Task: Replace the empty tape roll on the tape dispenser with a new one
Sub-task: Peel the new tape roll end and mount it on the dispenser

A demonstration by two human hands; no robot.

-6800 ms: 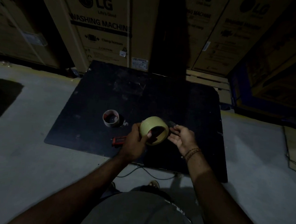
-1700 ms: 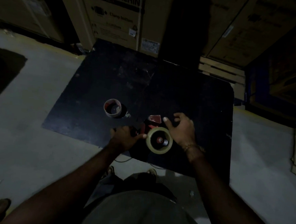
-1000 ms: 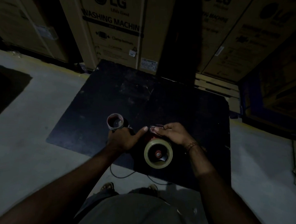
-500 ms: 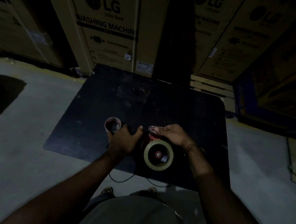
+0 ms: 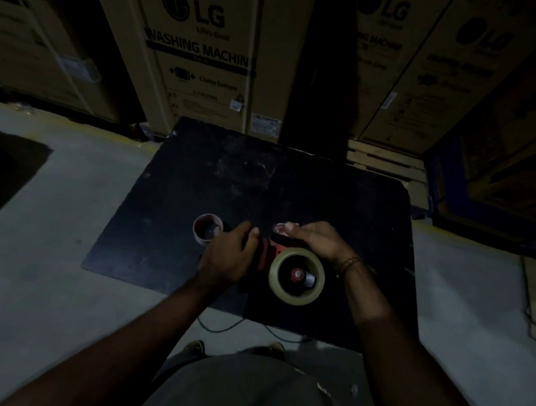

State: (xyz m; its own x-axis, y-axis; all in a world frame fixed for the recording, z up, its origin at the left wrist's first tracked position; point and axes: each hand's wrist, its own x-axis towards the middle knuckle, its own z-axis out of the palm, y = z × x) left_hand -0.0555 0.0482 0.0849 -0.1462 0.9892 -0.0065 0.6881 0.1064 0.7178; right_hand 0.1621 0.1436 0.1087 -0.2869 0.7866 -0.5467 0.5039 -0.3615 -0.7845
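Note:
A full pale yellow tape roll (image 5: 296, 276) sits on the hub of the red tape dispenser (image 5: 270, 253), which lies on the black board (image 5: 199, 183). My left hand (image 5: 229, 257) grips the dispenser's handle side, just left of the roll. My right hand (image 5: 314, 240) rests on the dispenser's front end beyond the roll, its fingertips pinched on something pale, probably the tape's end. The empty tape core (image 5: 208, 229) stands on the board to the left, close to my left hand.
Large cardboard washing machine boxes (image 5: 206, 58) stand behind the board. A wooden pallet (image 5: 385, 166) lies at the back right. A thin cable (image 5: 221, 327) runs on the grey concrete floor (image 5: 52, 268) by the board's near edge. My feet are below it.
The new roll went from my hands onto the dispenser's hub. My right hand moved from beside the roll to the dispenser's front end, and my left thumb has shifted a little there.

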